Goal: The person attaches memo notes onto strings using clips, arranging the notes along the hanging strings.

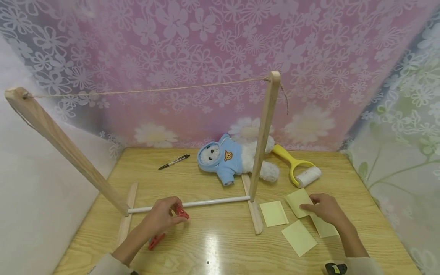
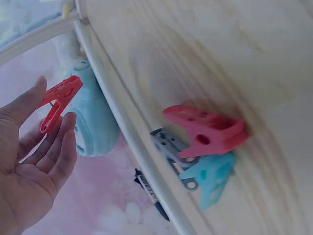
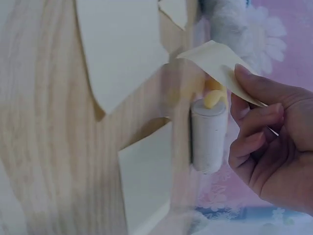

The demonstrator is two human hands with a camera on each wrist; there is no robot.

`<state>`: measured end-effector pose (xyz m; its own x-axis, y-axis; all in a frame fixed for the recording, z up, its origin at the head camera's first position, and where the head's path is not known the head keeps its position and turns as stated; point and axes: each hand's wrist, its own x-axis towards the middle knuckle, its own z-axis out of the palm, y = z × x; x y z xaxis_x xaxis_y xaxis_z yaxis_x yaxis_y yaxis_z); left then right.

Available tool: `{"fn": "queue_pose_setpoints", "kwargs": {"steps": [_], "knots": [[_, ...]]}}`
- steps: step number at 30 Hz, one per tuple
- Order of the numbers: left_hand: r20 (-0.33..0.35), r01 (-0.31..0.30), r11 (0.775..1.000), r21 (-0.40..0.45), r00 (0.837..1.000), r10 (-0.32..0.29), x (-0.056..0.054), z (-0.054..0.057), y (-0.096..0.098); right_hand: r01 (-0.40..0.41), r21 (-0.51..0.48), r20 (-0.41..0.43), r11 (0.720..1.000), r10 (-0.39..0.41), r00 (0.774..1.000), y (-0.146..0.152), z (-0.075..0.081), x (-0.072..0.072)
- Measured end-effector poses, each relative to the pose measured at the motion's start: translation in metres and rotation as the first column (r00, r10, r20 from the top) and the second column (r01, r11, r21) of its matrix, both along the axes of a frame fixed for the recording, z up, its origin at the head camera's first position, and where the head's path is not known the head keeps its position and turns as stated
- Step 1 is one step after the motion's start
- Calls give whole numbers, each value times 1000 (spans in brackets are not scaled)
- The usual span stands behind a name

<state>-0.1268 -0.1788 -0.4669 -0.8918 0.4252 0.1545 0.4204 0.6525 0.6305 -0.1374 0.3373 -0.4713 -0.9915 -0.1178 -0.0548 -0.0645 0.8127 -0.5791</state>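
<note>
A red clothespin is pinched between the thumb and fingers of my left hand, just in front of the white bar. Below that hand, another red clothespin lies on the table beside a grey one and a teal one. My right hand pinches a yellow sticky note by its edge, thumb on top. Around it on the table lie more yellow notes: one at the left, one nearer me and one partly under the hand.
A wooden stand with a white crossbar and a string between its post tops spans the left and middle. Behind lie a plush toy in a blue hoodie, a pen and a yellow-handled lint roller.
</note>
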Motion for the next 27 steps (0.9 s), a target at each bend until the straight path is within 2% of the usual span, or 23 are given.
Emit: {"fn": "queue_pose_setpoints", "kwargs": {"steps": [3,6,9,10,12,16,19,23,27], "knots": [[-91,17,1000,-3,996,-17,0,4,1,2,-17,4,1000,-2,1000,0,7,2],[-213,37,999,14,976,-33,-2,7,2,7,-62,-4,998,-8,1000,-2,14,4],[-285,48,998,44,958,-33,-5,10,4,7,-124,-23,992,-10,1000,-6,22,5],[-289,49,997,52,957,-32,-5,12,5,3,-141,-33,990,-8,999,-8,24,5],[-261,40,997,64,965,-22,-6,16,6,-14,-172,-51,985,5,999,-12,28,6],[-172,-15,998,64,985,26,-7,29,10,-44,-257,-66,965,28,997,-22,36,8],[-133,-55,995,78,989,65,-8,40,11,-56,-316,-66,947,38,997,-30,43,11],[-137,-83,989,125,985,100,-9,54,11,-76,-388,-88,918,45,995,-43,54,15],[-182,-79,983,164,977,109,-13,69,10,-111,-492,-129,863,54,990,-58,63,18]]}}
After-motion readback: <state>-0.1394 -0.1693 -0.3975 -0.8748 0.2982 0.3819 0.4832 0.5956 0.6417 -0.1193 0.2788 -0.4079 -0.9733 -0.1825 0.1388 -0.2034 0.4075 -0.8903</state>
